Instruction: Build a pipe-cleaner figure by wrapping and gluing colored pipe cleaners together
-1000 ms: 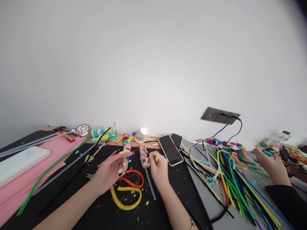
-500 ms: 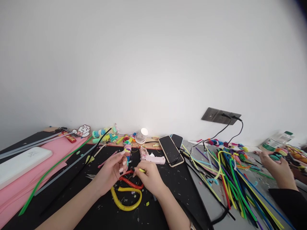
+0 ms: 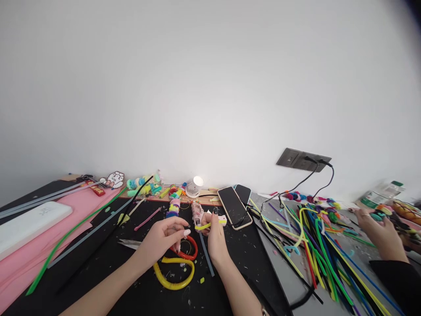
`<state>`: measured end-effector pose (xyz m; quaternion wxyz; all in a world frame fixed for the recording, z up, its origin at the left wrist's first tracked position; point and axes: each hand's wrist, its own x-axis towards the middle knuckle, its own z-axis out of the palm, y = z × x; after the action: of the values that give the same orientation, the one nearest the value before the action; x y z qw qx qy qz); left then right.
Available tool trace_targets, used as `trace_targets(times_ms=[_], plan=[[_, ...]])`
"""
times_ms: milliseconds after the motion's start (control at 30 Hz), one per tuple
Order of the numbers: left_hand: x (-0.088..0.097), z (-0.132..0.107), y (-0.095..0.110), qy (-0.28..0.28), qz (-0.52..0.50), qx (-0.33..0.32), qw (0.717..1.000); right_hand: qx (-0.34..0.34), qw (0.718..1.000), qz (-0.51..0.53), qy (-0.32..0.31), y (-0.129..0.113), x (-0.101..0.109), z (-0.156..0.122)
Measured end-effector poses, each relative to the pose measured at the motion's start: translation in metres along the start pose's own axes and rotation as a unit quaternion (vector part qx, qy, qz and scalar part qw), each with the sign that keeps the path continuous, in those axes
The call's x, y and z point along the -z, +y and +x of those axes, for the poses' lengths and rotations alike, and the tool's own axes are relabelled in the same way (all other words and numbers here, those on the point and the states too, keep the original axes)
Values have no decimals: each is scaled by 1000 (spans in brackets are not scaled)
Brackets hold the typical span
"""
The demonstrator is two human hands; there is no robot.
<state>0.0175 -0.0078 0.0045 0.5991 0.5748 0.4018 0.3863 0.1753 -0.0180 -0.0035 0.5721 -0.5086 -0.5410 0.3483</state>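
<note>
My right hand [image 3: 215, 239] pinches a short piece of yellow pipe cleaner [image 3: 219, 223] between thumb and fingers, beside a pale pink glue gun [image 3: 197, 213]. Loosely curled, my left hand [image 3: 166, 239] hovers over the scissors [image 3: 176, 286], its thumb and fingertips apart and nothing visible in it. These scissors have one yellow and one red handle, with silver blades pointing left, partly hidden by the hand. Just behind my left hand lies a roll wound in coloured pipe cleaners [image 3: 173, 207]. A thin grey stick [image 3: 206, 254] rests between my hands.
Two phones [image 3: 234, 207] lie right of the glue gun, near a paper cup [image 3: 194, 186]. Many loose pipe cleaners [image 3: 329, 250] spread across the grey table at right, where another person's hand [image 3: 383, 235] holds coloured pieces. Pink sheets [image 3: 82, 206] and a white box [image 3: 36, 226] lie left.
My right hand has moved right and turned upward, showing the yellow pipe cleaner lengthwise. My left hand has come down over the red handle, away from the coloured roll.
</note>
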Motion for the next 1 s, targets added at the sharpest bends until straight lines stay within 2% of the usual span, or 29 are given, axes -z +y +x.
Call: trace_targets(times_ms=[133,233,333,433,533,633,800,1000], plan=[[-2,-1,1,-8,-8,20,1000,-35,992,100,-65,-2,-2,0],[-2,-1,2,11,-50,27,998,-34,985,123,-120,0,-3,0],[0,-1,1,49,-122,27,991,-28,977,134,-162,1,-5,-2],[1,1,-1,70,-231,36,970,-24,969,155,-193,-3,-7,-3],[2,2,-2,70,-312,64,945,-30,961,179,-208,-6,-9,-5],[1,1,-2,61,-343,95,932,-28,961,175,-211,-6,-8,-6],[1,0,-3,50,-352,102,929,3,971,96,-219,-2,-5,-8],[0,0,0,53,-360,98,926,13,972,67,-225,-2,-5,-9]])
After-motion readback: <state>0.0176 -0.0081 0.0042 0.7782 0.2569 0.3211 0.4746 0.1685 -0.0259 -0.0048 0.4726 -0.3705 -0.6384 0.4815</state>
